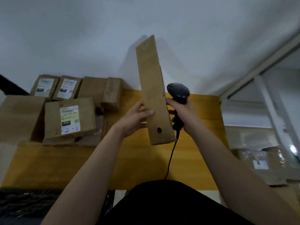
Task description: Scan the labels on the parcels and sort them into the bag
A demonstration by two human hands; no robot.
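The long cardboard parcel stands nearly upright at the centre of the frame, lifted above the yellow table. No label shows on the face turned this way. It looks stiff and probably light, though tall enough to tip, so a hold across its narrow width suits it. The left hand grips it low down, thumb over the front. The right hand is wrapped around a black scanner, one fingertip seemingly touching the parcel's right edge. Other labelled parcels are stacked at middle left.

Stacked parcels obstruct the table's left rear; its near and right surface offers open passage, crossed by 1 scanner cable.
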